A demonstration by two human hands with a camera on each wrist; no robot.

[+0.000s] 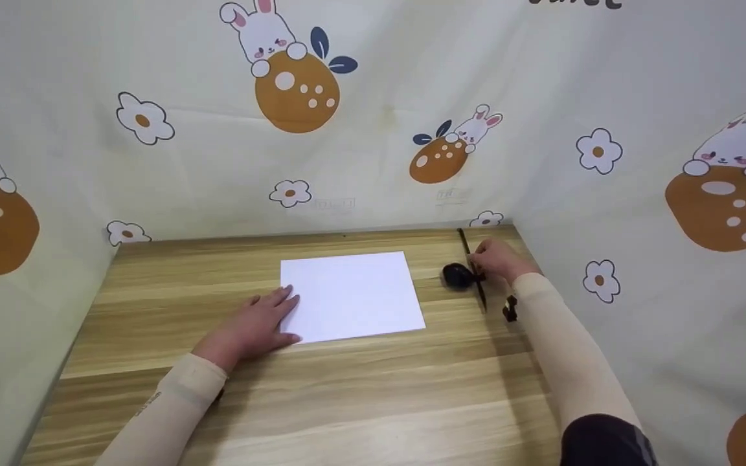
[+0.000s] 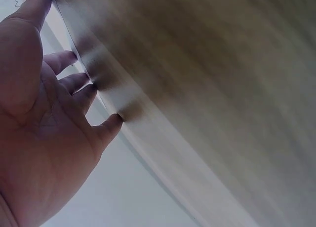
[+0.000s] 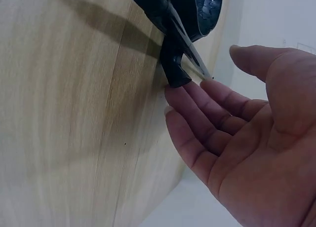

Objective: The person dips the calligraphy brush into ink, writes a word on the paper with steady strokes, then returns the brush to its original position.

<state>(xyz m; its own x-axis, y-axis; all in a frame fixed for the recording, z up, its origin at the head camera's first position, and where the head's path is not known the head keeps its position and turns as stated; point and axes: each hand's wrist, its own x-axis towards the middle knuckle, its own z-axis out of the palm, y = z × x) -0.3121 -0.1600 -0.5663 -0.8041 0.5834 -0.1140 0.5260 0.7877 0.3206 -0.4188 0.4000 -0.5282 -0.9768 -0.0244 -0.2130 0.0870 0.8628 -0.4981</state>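
A blank white sheet of paper [image 1: 353, 298] lies on the wooden table. My left hand [image 1: 250, 330] rests on its left edge with spread fingers; the left wrist view shows the fingertips [image 2: 116, 119] touching down along the edge. To the right of the sheet, a slender dark stick [image 1: 463, 241], perhaps a writing brush, lies across a small round black pot [image 1: 457, 276]. My right hand [image 1: 502, 259] is beside them. In the right wrist view its fingertips [image 3: 210, 84] reach the stick's light end, beside the pot's black stub [image 3: 174, 69], while the thumb stands apart.
The wooden table [image 1: 360, 395] meets a cloth backdrop [image 1: 217, 162] printed with rabbits and flowers at the back and both sides. The right side cloth is close to my right forearm. A small black device [image 1: 509, 309] sits by my right wrist.
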